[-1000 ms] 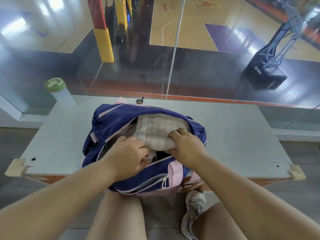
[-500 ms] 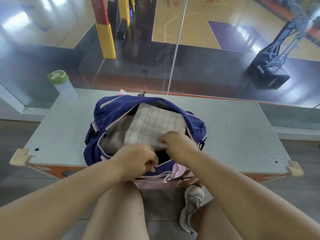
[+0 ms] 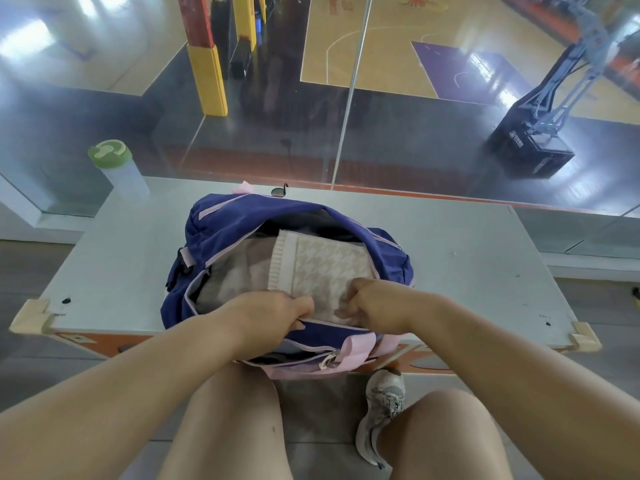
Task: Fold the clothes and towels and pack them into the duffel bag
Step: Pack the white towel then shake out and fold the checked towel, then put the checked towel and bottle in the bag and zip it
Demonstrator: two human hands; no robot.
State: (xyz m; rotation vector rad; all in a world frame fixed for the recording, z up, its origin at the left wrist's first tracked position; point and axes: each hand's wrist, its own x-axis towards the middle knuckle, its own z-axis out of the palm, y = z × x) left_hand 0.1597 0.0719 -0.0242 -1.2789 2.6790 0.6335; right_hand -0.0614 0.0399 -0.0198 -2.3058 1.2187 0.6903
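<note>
— Wood, mostly: a yellow-brown court floor fills the far side. What sits in front of it?

— A pale grey bench, running left to right, with tan guards on its two near corners. A person sits at its near edge, bare knees showing below.

— And the duffel bag?

— The duffel bag is navy with pink trim. It rests on the middle of the bench, unzipped and wide open, and its near side hangs over the bench's near edge.

— What is inside?

— A folded cloth, cream with a small check and a ribbed band along its left side, lies flat on top in the right part of the opening. A grey cloth shows beneath it to the left.

— The hands?

— The left grip is curled round the bag's near rim, thumb on top. The right grip has its fingers bent in on the near edge of the folded cloth, just inside the rim. The two are near each other but apart.

— Smaller things?

— A clear bottle with a green lid stands at the bench's far left corner, well apart from the bag. A grey shoe is on the floor below the bench's near edge, right of the bag. A pink strap crosses the bag's near side, with a zip pull just left of it.
</note>
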